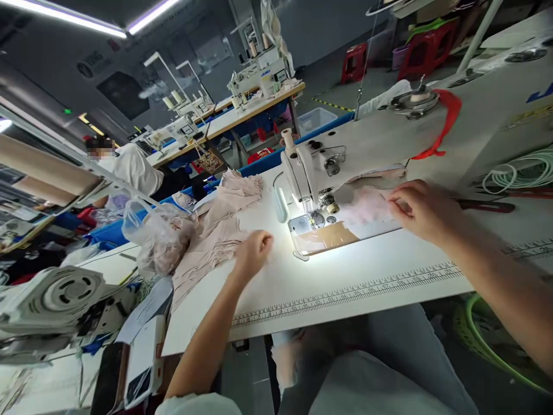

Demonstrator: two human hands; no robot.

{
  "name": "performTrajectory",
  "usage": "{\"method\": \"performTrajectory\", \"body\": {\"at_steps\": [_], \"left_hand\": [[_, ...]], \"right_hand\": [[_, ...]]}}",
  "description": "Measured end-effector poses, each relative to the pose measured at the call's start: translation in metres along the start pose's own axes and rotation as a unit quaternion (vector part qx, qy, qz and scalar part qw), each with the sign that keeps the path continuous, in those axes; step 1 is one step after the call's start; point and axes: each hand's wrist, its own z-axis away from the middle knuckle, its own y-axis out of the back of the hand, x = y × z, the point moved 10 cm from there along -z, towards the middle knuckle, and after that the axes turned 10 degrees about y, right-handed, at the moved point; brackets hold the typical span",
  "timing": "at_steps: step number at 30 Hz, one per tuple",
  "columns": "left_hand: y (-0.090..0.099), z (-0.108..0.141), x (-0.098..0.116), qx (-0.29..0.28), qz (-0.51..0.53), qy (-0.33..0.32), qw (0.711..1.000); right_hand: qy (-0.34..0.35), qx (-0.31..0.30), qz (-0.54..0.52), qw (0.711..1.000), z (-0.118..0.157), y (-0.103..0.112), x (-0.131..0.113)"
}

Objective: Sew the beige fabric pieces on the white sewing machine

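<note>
Lap: grey-clad legs (389,363) at bottom centre; a green basket (470,323) at lower right.
Ruler edge: a printed ruler (345,292) runs along the table's near side, across the lower middle.
Left hand: I have it (254,252) just left of centre, fingers curled toward the palm, beside the beige fabric stack (216,233); whether they enclose anything I cannot tell.
Right hand: I see it (417,210) right of centre, thumb and forefinger pinching the pink fabric (367,204) at its right end.
Pink fabric: blurred, on the machine bed, right of the needle, centre-right of the frame.
Sewing machine: its white head (298,173) stands at centre, lamp glow on the needle plate; a red strip (447,124) hangs from the arm, upper right.
Plastic bag: a clear bag (159,242) sits against the stack's left side.
Cord coil: pale green cord (525,173) lies at the right edge.
Far floor: I make out a person in white (133,170) at left, more machines (259,72) at upper centre, and a red stool (354,63) at upper right.
</note>
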Motion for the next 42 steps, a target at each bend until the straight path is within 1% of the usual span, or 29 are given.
{"method": "performTrajectory", "body": {"at_steps": [2,3,4,6,8,9,11,14,16,18,20,22,23,25,26,27,28,29,32,34,35,37,39,42], "left_hand": [[0.024,-0.013,-0.013,0.032,-0.039,-0.025,0.998],[0.031,-0.020,-0.020,0.032,-0.064,-0.031,0.997],[0.035,-0.027,-0.027,0.017,-0.088,-0.033,0.995],[0.035,-0.037,-0.037,-0.031,-0.122,-0.040,0.991],[0.035,-0.043,-0.041,-0.055,-0.138,-0.054,0.987],[0.036,-0.044,-0.041,-0.052,-0.142,-0.064,0.986],[0.042,-0.044,-0.040,-0.030,-0.142,-0.083,0.986],[0.052,-0.038,-0.035,0.009,-0.100,-0.128,0.987],[0.058,-0.032,-0.031,0.030,-0.055,-0.156,0.986],[0.056,-0.029,-0.029,0.025,-0.033,-0.161,0.986],[0.048,-0.028,-0.027,0.002,-0.037,-0.153,0.987],[0.044,-0.027,-0.023,-0.002,-0.040,-0.152,0.988],[0.045,-0.027,-0.019,0.008,-0.034,-0.156,0.987],[0.051,-0.025,-0.013,0.040,-0.006,-0.162,0.986],[0.053,-0.025,-0.009,0.049,0.012,-0.159,0.986],[0.053,-0.024,-0.005,0.046,0.030,-0.153,0.987],[0.049,-0.024,-0.001,0.030,0.044,-0.145,0.988],[0.041,-0.023,0.005,0.000,0.054,-0.139,0.989],[0.005,-0.015,0.034,-0.130,0.071,-0.143,0.979],[-0.017,-0.009,0.057,-0.192,0.095,-0.156,0.964],[-0.025,-0.009,0.066,-0.208,0.114,-0.156,0.959],[-0.039,-0.014,0.077,-0.221,0.160,-0.136,0.953],[-0.051,-0.022,0.080,-0.217,0.198,-0.100,0.951],[-0.065,-0.034,0.075,-0.199,0.219,-0.057,0.954]], "right_hand": [[-0.009,0.015,0.006,1.000,0.000,0.005,-0.001],[-0.010,0.013,0.003,1.000,-0.001,0.004,-0.002],[-0.011,0.007,0.000,1.000,-0.001,0.003,-0.004],[-0.017,-0.003,-0.006,1.000,-0.001,0.000,-0.005],[-0.020,-0.007,-0.010,1.000,-0.001,-0.002,-0.004],[-0.019,-0.008,-0.012,1.000,-0.001,-0.003,-0.004],[-0.013,-0.001,-0.018,1.000,-0.001,-0.002,-0.004],[0.006,0.028,-0.020,0.999,0.000,0.007,-0.012],[0.061,0.016,-0.049,0.997,0.003,0.007,-0.034],[0.144,-0.036,-0.106,0.983,0.009,0.001,-0.069],[0.208,-0.089,-0.146,0.963,0.019,-0.004,-0.104],[0.240,-0.110,-0.147,0.953,0.028,-0.004,-0.129],[0.251,-0.112,-0.138,0.951,0.032,-0.004,-0.140],[0.272,-0.111,-0.118,0.949,0.038,-0.003,-0.158],[0.279,-0.110,-0.108,0.948,0.040,-0.004,-0.164],[0.284,-0.110,-0.097,0.947,0.042,-0.006,-0.170],[0.289,-0.109,-0.086,0.947,0.043,-0.008,-0.175],[0.291,-0.109,-0.075,0.947,0.043,-0.011,-0.178],[0.305,-0.115,-0.037,0.945,0.037,-0.022,-0.186],[0.318,-0.123,-0.014,0.940,0.029,-0.028,-0.188],[0.325,-0.127,-0.003,0.937,0.025,-0.031,-0.189],[0.341,-0.133,0.018,0.931,0.016,-0.034,-0.190],[0.356,-0.137,0.033,0.924,0.012,-0.037,-0.192],[0.363,-0.126,0.043,0.922,0.009,-0.037,-0.191]]}}
